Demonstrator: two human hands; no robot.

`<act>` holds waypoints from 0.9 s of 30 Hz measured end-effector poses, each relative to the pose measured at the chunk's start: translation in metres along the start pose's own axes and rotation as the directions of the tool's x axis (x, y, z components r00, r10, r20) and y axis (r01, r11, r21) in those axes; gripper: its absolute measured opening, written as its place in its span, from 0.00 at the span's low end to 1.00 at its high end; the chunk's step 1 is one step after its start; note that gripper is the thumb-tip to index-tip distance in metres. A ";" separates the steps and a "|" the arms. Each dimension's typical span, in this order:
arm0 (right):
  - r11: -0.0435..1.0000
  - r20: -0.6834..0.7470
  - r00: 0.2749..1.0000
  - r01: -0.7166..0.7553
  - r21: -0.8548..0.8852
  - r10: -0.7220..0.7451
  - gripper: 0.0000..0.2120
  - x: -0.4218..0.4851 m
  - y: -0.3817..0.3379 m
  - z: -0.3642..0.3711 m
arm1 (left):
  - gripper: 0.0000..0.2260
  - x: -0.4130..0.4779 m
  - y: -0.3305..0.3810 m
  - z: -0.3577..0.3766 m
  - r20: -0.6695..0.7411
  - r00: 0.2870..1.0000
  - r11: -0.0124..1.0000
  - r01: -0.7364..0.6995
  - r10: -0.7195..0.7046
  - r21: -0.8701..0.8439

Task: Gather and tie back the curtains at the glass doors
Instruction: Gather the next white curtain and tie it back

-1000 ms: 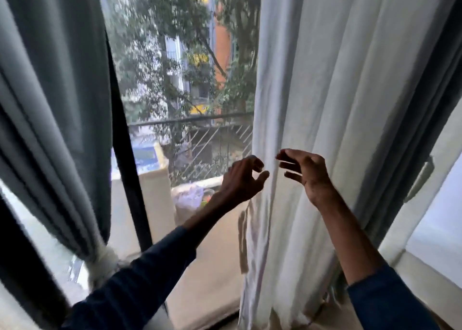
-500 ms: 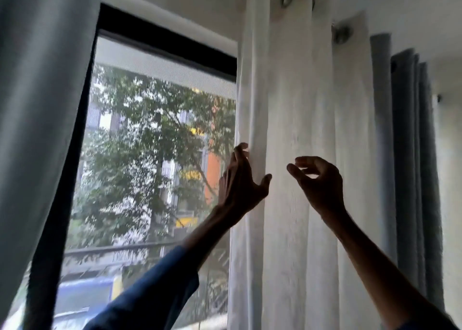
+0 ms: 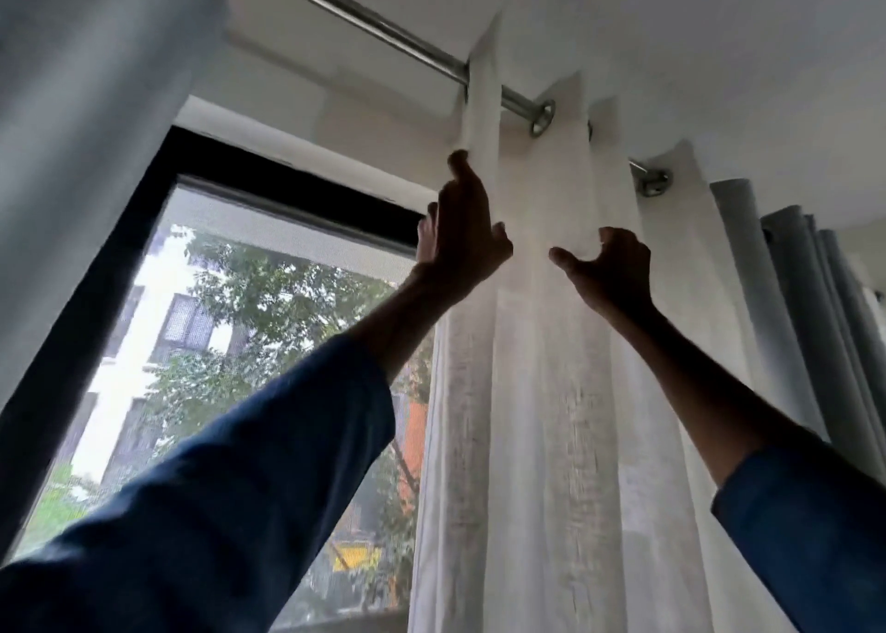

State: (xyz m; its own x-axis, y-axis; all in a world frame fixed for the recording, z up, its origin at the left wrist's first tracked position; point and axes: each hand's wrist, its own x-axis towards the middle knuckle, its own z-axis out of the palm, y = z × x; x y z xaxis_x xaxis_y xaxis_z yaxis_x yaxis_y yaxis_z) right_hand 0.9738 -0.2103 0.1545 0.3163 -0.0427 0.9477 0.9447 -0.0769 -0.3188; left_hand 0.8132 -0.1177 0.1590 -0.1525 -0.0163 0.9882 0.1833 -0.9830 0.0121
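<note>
A white sheer curtain [image 3: 551, 392] hangs by metal eyelets from a steel rod [image 3: 383, 32], right of the glass door [image 3: 230, 344]. My left hand [image 3: 460, 234] reaches up with straight fingers that touch the sheer's leading edge just below the rod. My right hand [image 3: 611, 272] is raised in front of the sheer's middle folds, thumb spread and fingers loosely bent, with no fabric plainly in it. A grey curtain [image 3: 796, 296] is bunched in folds at the right. Another grey curtain [image 3: 86, 104] hangs at the left.
The door's black frame [image 3: 120, 258] runs along the top and left of the pane. The white ceiling [image 3: 671, 32] is close above the rod. Trees and buildings show through the glass.
Both hands have risen from waist height up the sheer curtain to near the rod, and my view has tilted upward. The left hand's fingers have straightened onto the curtain's edge.
</note>
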 end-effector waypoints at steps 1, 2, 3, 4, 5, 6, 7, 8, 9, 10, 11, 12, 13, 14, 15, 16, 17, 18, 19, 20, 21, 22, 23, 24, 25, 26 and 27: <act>1.000 0.001 1.000 0.016 -0.005 -0.016 0.31 0.010 0.000 0.002 | 0.36 0.006 0.002 0.001 -0.025 0.999 1.000 -0.026 0.026 0.005; 1.000 0.001 1.000 0.024 -0.005 -0.024 0.28 0.020 0.000 0.005 | 0.36 0.011 0.003 0.002 -0.047 0.997 0.998 -0.065 0.066 0.017; 0.999 -0.004 0.999 0.032 0.000 -0.032 0.26 0.028 0.001 0.007 | 0.37 0.014 0.003 0.002 -0.064 0.992 0.994 -0.107 0.109 0.039; 0.999 -0.016 0.999 0.044 0.002 -0.044 0.25 0.036 0.003 0.009 | 0.35 0.017 0.002 0.004 -0.077 0.985 0.986 -0.146 0.153 0.079; 0.998 -0.039 0.998 0.058 -0.003 -0.058 0.23 0.043 0.005 0.010 | 0.32 0.020 0.000 0.006 -0.084 0.978 0.975 -0.180 0.192 0.132; 0.998 -0.071 0.995 0.068 0.001 -0.068 0.20 0.050 0.005 0.011 | 0.27 0.023 -0.003 0.007 -0.083 0.971 0.960 -0.206 0.225 0.189; 0.997 -0.109 0.991 0.078 0.020 -0.076 0.16 0.056 0.004 0.012 | 0.21 0.025 -0.006 0.009 -0.082 0.963 0.944 -0.234 0.259 0.234; 0.995 -0.136 0.988 0.086 0.047 -0.079 0.14 0.059 0.002 0.012 | 0.15 0.026 -0.010 0.010 -0.082 0.954 0.930 -0.258 0.288 0.262; 0.992 -0.144 0.987 0.090 0.088 -0.077 0.11 0.060 -0.003 0.013 | 0.10 0.028 -0.014 0.013 -0.079 0.948 0.919 -0.276 0.309 0.283; 0.989 -0.135 0.988 0.089 0.118 -0.073 0.07 0.060 -0.007 0.016 | 0.08 0.030 -0.017 0.014 -0.078 0.944 0.912 -0.284 0.320 0.297; 0.986 -0.103 0.991 0.104 0.134 -0.091 0.04 0.058 -0.014 0.019 | 0.07 0.030 -0.019 0.014 -0.081 0.945 0.910 -0.280 0.318 0.305; 0.980 -0.087 0.989 0.132 0.147 -0.120 0.11 0.054 -0.023 0.023 | 0.06 0.031 -0.022 0.012 -0.086 0.949 0.913 -0.265 0.305 0.312; 0.973 -0.084 0.986 0.159 0.168 -0.147 0.16 0.049 -0.035 0.025 | 0.06 0.032 -0.024 0.009 -0.085 0.956 0.918 -0.243 0.282 0.312; 0.962 -0.087 0.982 0.183 0.202 -0.168 0.18 0.047 -0.047 0.027 | 0.06 0.034 -0.026 0.004 -0.070 0.963 0.923 -0.225 0.258 0.313; 0.951 -0.088 0.976 0.215 0.223 -0.201 0.18 0.044 -0.061 0.029 | 0.07 0.037 -0.027 -0.002 -0.045 0.970 0.924 -0.213 0.239 0.316; 0.932 -0.084 0.962 0.273 0.239 -0.260 0.17 0.042 -0.076 0.031 | 0.07 0.039 -0.029 -0.008 -0.009 0.975 0.923 -0.206 0.221 0.324; 0.906 -0.087 0.943 0.333 0.262 -0.321 0.14 0.040 -0.093 0.035 | 0.07 0.042 -0.030 -0.016 0.030 0.977 0.917 -0.211 0.213 0.339; 0.885 -0.077 0.930 0.367 0.287 -0.360 0.12 0.038 -0.108 0.039 | 0.08 0.046 -0.034 -0.024 0.065 0.974 0.907 -0.224 0.215 0.356; 0.873 -0.068 0.923 0.380 0.306 -0.378 0.12 0.033 -0.122 0.042 | 0.09 0.051 -0.039 -0.032 0.093 0.969 0.890 -0.249 0.231 0.383; 0.866 -0.063 0.921 0.382 0.324 -0.384 0.14 0.029 -0.133 0.046 | 0.11 0.054 -0.044 -0.041 0.111 0.962 0.867 -0.271 0.248 0.417; 0.853 -0.073 0.913 0.402 0.334 -0.402 0.13 0.026 -0.140 0.050 | 0.12 0.059 -0.049 -0.049 0.109 0.963 0.855 -0.270 0.247 0.443; 0.838 -0.070 0.897 0.433 0.332 -0.436 0.10 0.024 -0.144 0.052 | 0.11 0.064 -0.052 -0.057 0.079 0.971 0.860 -0.236 0.225 0.453; 0.831 -0.054 0.883 0.458 0.316 -0.467 0.08 0.023 -0.143 0.054 | 0.10 0.069 -0.055 -0.064 0.037 0.981 0.871 -0.185 0.189 0.456; 0.823 -0.049 0.872 0.477 0.308 -0.487 0.05 0.023 -0.137 0.054 | 0.09 0.074 -0.057 -0.070 -0.015 0.988 0.875 -0.129 0.154 0.467; 0.819 -0.058 0.866 0.489 0.301 -0.496 0.06 0.024 -0.128 0.053 | 0.10 0.077 -0.060 -0.076 -0.072 0.990 0.870 -0.071 0.121 0.488; 0.818 -0.072 0.864 0.496 0.291 -0.499 0.13 0.025 -0.118 0.051 | 0.10 0.079 -0.065 -0.083 -0.130 0.988 0.853 -0.006 0.087 0.522; 0.816 -0.086 0.859 0.508 0.277 -0.505 0.18 0.025 -0.106 0.051 | 0.10 0.079 -0.073 -0.092 -0.183 0.981 0.832 0.051 0.061 0.553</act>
State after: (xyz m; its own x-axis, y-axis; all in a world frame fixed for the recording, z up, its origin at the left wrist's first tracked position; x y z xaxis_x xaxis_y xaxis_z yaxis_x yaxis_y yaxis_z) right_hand 0.8860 -0.1529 0.2127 -0.2129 -0.0833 0.9735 0.9553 0.1914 0.2253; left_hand 0.6982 -0.0644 0.2219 -0.3158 -0.1094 0.9425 0.6817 -0.7171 0.1451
